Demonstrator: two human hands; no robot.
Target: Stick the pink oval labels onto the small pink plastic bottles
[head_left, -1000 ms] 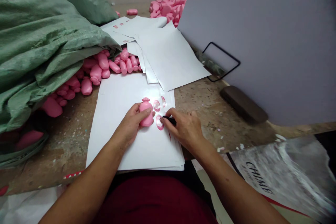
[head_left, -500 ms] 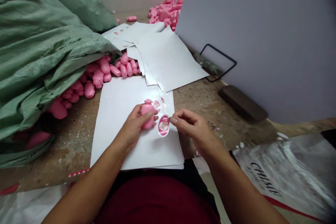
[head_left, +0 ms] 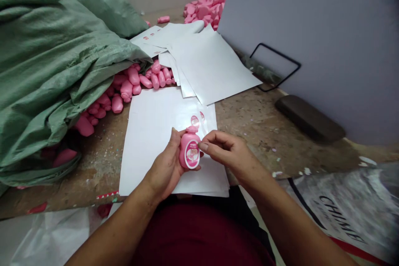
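My left hand is shut around a pink plastic bottle, held upright above a white sticker sheet. An oval pink-and-white label with the printed word "BABY" above it sits on the bottle's front. The thumb and fingertips of my right hand are closed together, touching the label's upper right edge. Two more oval labels remain on the sheet just beyond the bottle. The bottle's back is hidden by my left palm.
A heap of unlabelled pink bottles spills from a green woven sack at left. Loose white sheets lie beyond, before a pile of pink bottles. A grey board stands at right, with a black wire frame and dark block.
The oval label has moved from the sheet onto the bottle's front. My left hand has lifted the bottle off the sheet, and my right hand has moved in against the label.
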